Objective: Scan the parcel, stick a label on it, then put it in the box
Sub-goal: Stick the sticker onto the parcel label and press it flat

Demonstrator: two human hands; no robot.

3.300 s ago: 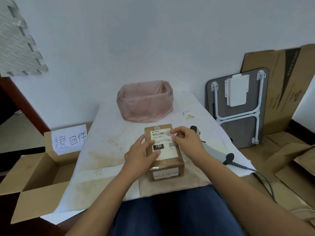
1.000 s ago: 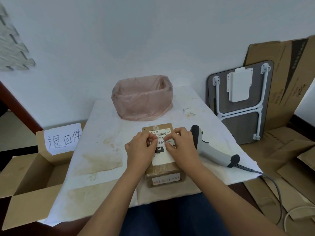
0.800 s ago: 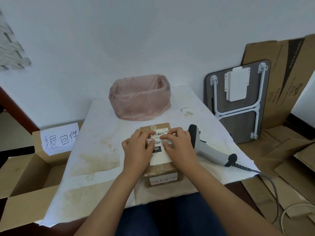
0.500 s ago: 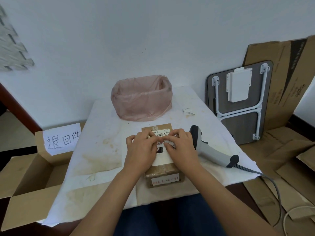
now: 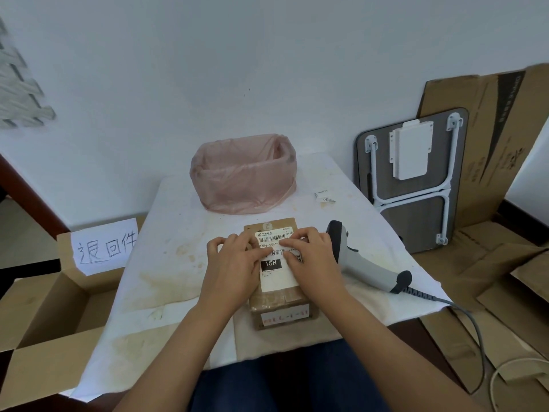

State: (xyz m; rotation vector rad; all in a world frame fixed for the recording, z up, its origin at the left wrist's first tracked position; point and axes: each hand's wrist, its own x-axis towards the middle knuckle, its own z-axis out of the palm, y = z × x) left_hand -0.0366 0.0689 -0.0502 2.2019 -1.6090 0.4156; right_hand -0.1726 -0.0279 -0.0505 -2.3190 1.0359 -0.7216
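Our left hand and right hand now lie flat, fingers together, smoothing the small label we were pinching moments ago onto the parcel before us. Labelling looks nearly done; the open cardboard box waits farther left.

- I count one parcel, a brown carton on the desk.
- I see two hands on it: one left hand and one right hand.
- One big white shipping label is on its top, and one small strip label lies across it.
- One barcode scanner lies just beside the parcel.
- One bin with a pink bag stands at the far side.
- One open cardboard box is at the left, with one paper sign on it.
- I count two small paper scraps near the bin.
- One folded table leans on the wall.
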